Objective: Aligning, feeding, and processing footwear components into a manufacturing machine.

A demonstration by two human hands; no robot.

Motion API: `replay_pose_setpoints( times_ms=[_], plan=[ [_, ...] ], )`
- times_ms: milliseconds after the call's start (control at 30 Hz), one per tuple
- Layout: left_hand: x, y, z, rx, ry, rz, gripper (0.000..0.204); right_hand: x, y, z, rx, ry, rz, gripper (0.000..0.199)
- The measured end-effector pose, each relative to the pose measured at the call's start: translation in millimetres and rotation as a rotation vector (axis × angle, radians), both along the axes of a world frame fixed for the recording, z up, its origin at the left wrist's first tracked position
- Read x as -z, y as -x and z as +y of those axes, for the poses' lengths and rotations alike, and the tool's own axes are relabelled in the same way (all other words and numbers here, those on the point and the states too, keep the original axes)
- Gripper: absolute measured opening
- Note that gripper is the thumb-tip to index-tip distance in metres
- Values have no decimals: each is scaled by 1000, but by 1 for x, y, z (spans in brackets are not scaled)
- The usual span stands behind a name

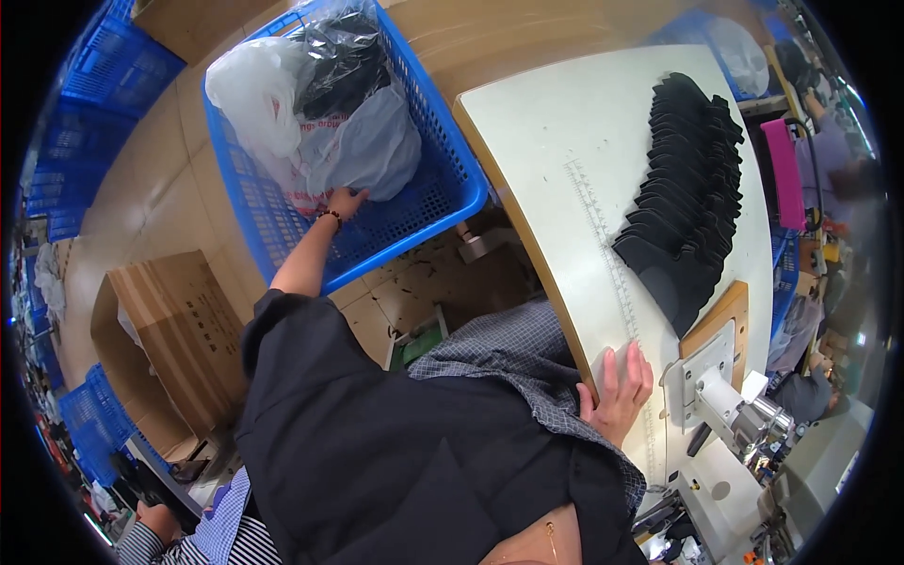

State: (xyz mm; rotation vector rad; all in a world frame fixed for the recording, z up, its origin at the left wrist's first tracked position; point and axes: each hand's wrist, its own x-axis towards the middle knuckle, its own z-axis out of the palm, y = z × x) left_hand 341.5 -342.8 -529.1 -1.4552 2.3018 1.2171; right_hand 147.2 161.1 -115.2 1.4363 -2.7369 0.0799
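Note:
My left hand (pixel 346 202), with a beaded bracelet at the wrist, reaches into a blue plastic basket (pixel 454 209). Its fingers are curled at the lower edge of a whitish plastic bag (pixel 372 151) with red print; the fingertips are partly hidden. My right hand (pixel 619 391) lies flat near the edge of a white worktable (pixel 537 141), fingers stretched out and holding nothing. Beyond it on the tabletop, a long overlapping row of black fabric pieces (pixel 683 198) is fanned out. Clear plastic with dark contents (pixel 344 71) sits at the basket's far end.
A sewing machine (pixel 744 414) stands at the table's right. Ruler markings (pixel 603 240) run along the tabletop. An open cardboard box (pixel 179 330) and stacked blue crates (pixel 104 113) are on the left. Another person's hand (pixel 158 518) shows at lower left.

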Motion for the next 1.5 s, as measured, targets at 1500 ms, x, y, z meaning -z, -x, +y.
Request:
replay_pose_setpoints(
  times_ms=[1500],
  plan=[
    [-190, 142, -68, -119, 553, 426, 76, -4, 0, 58, 8, 657, -83, 42]
  ],
)
